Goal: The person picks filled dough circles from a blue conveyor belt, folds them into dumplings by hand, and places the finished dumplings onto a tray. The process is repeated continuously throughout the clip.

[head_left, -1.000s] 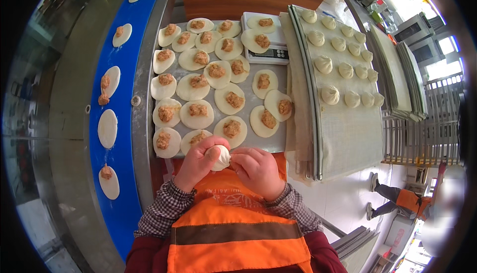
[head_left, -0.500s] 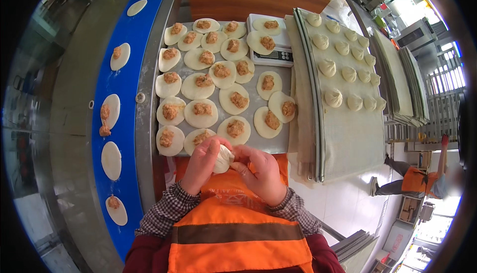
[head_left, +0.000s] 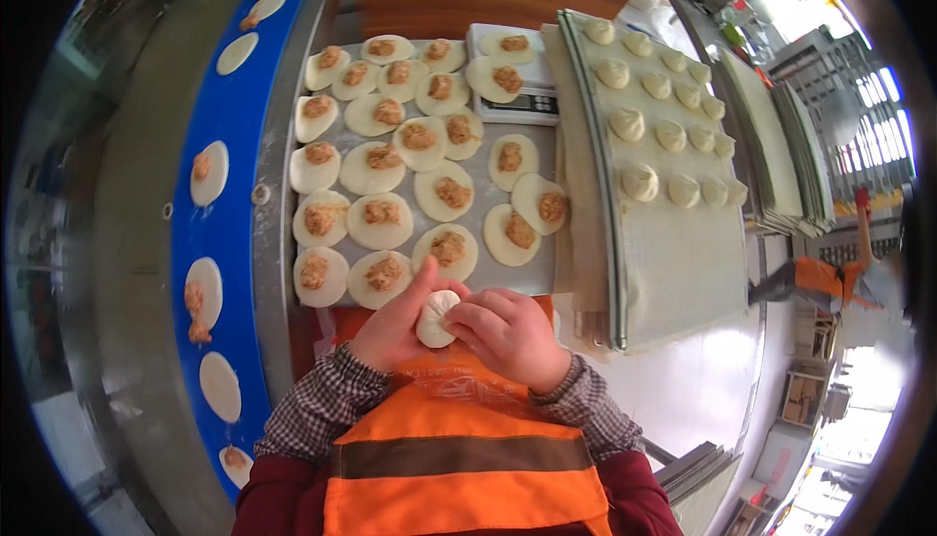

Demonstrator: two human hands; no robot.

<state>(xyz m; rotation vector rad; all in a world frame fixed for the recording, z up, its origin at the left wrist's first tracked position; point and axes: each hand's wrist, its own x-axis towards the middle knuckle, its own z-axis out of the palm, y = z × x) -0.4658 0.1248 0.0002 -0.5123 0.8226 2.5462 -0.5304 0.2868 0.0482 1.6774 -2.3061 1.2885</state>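
Note:
A pleated white bun (head_left: 437, 319) sits between my hands, just in front of the near edge of the metal worktop. My left hand (head_left: 392, 324) cups it from the left, thumb raised beside it. From the right, the bent fingers of my right hand (head_left: 509, 333) press on its gathered top. The filling inside the bun is hidden. Right beyond my hands lie flat dough wrappers with meat filling; the closest are one wrapper (head_left: 353, 287) beyond my left hand and another wrapper (head_left: 470, 261) beyond the bun.
A blue conveyor belt (head_left: 185, 233) carrying dough rounds runs along the left. Two filled wrappers rest on a white scale (head_left: 535, 75) at the back. On the right, a mesh-lined tray (head_left: 673, 272) holds rows of pleated buns. A person in an orange apron (head_left: 818, 280) stands far right.
The bun has turned in my hands, and my right fingers have moved over its top. Dough rounds on the belt have shifted nearer. The whole view has shifted slightly.

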